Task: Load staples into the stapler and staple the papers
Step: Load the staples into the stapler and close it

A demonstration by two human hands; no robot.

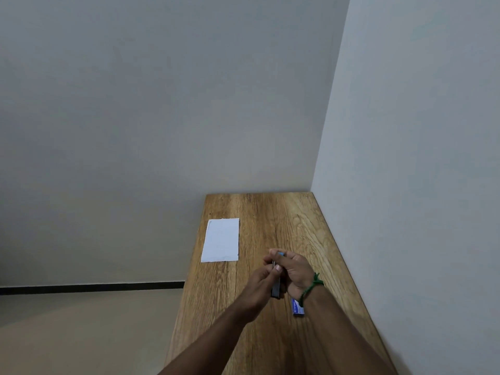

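Note:
Both my hands meet above the middle of the wooden table [259, 212]. My right hand [295, 272], with a green cord on its wrist, grips a small stapler [276, 289] with a blue tip showing between the fingers. My left hand [261, 286] pinches the stapler's grey metal part from the left; whether a staple strip is in its fingers I cannot tell. A small blue and white staple box [297, 308] lies on the table just under my right wrist. White papers [221, 240] lie flat near the table's left edge, further from me.
The table stands in a corner, with a wall along its right side and another at its far end. Its left edge drops to a beige floor with a dark skirting line.

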